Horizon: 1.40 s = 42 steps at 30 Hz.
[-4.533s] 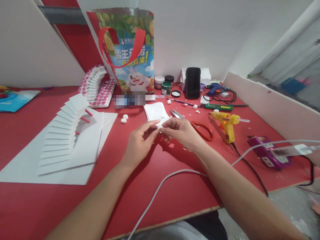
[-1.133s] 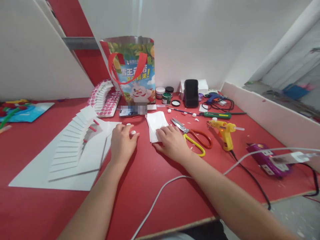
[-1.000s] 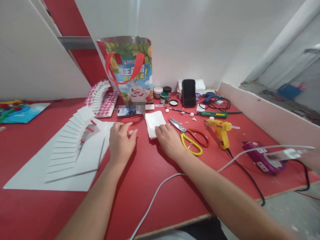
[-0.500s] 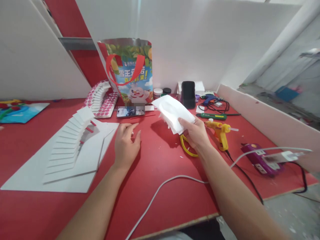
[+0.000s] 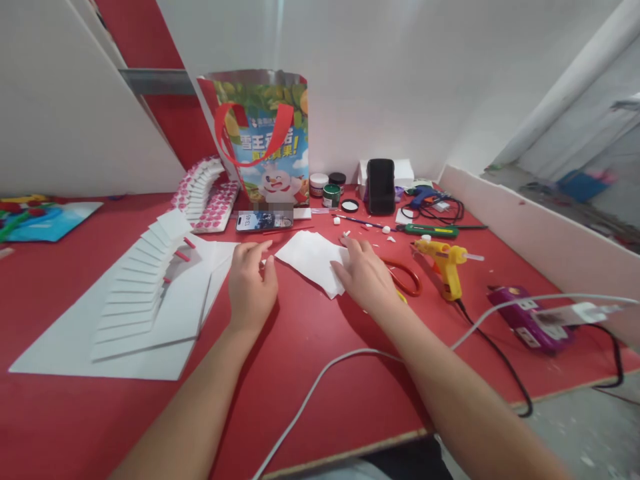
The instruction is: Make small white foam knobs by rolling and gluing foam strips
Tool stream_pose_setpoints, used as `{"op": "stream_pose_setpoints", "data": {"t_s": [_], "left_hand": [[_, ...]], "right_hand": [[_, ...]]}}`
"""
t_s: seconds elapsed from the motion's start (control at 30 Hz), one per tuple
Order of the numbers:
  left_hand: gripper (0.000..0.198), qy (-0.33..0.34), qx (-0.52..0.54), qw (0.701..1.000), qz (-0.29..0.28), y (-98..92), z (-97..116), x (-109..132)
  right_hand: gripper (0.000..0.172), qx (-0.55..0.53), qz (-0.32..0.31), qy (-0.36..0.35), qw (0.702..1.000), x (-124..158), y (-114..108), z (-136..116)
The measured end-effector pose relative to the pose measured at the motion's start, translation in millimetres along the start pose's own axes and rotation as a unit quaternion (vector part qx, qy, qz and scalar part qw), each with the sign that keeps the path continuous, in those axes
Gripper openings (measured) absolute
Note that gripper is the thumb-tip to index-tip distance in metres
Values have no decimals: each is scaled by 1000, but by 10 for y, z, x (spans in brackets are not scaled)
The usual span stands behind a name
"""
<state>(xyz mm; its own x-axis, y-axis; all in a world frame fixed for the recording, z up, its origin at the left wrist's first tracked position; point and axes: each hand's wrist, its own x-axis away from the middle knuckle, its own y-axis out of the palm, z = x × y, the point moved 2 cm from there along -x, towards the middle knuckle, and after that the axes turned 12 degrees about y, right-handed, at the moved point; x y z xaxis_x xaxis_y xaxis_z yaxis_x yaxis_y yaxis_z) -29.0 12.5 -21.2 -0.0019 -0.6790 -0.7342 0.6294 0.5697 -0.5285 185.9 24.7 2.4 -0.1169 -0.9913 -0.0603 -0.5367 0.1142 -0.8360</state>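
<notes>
My right hand (image 5: 369, 275) rests at the right edge of a white paper sheet or thin stack (image 5: 311, 259), which lies flat on the red table. Its thumb touches the paper and its fingers are spread apart. Part of the paper is hidden beneath it. Just right of this hand lie red-handled scissors (image 5: 407, 277), partly covered, with a bit of yellow handle below. My left hand (image 5: 254, 283) lies on the table left of the paper, fingers apart and holding nothing. Farther left, a stepped row of white strips (image 5: 133, 287) stands on white boards (image 5: 65, 353).
A phone (image 5: 265, 221) lies before a printed bag (image 5: 270, 143). Paint jars (image 5: 331, 196) and an upright black phone (image 5: 381, 187) stand behind. On the right are a yellow glue gun (image 5: 446, 263), a green screwdriver (image 5: 431, 231) and a purple power strip (image 5: 530, 317). A white cable (image 5: 320, 387) crosses the front.
My right hand has lowered the white paper onto the table and moved left; its grip has loosened. The red-handled scissors and a green jar have come into sight. My left hand has hardly moved.
</notes>
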Motion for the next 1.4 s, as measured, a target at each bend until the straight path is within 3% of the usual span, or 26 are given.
{"op": "stream_pose_setpoints", "data": {"t_s": [0.07, 0.13, 0.23, 0.3, 0.4, 0.6, 0.87, 1.2, 1.4], "left_hand": [[28, -10, 13, 1000, 22, -17, -10, -5], [29, -18, 26, 998, 45, -35, -15, -13], [27, -6, 38, 998, 53, -43, 17, -17], [25, 21, 46, 998, 27, -24, 72, -8], [24, 60, 64, 996, -21, 22, 172, 22], [24, 80, 89, 991, -62, 54, 254, 47], [23, 52, 103, 992, -57, 49, 192, 38], [23, -13, 107, 994, -2, 31, 148, 23], [26, -20, 97, 995, -3, 35, 138, 27]], "right_hand": [[35, 96, 40, -46, 994, 52, -69, -64], [34, 122, 53, -103, 986, 88, -87, -117], [43, 105, 17, -190, 976, 114, 21, -166], [38, 121, -14, -209, 970, 105, 147, -170], [21, 137, -26, -202, 969, 56, 297, -153], [28, 66, 3, -200, 978, 0, 367, -111], [18, -100, -5, -112, 989, -109, 380, -54], [21, -219, -35, -30, 975, -151, 297, -40], [22, -245, -32, -10, 969, -171, 290, -18]]}}
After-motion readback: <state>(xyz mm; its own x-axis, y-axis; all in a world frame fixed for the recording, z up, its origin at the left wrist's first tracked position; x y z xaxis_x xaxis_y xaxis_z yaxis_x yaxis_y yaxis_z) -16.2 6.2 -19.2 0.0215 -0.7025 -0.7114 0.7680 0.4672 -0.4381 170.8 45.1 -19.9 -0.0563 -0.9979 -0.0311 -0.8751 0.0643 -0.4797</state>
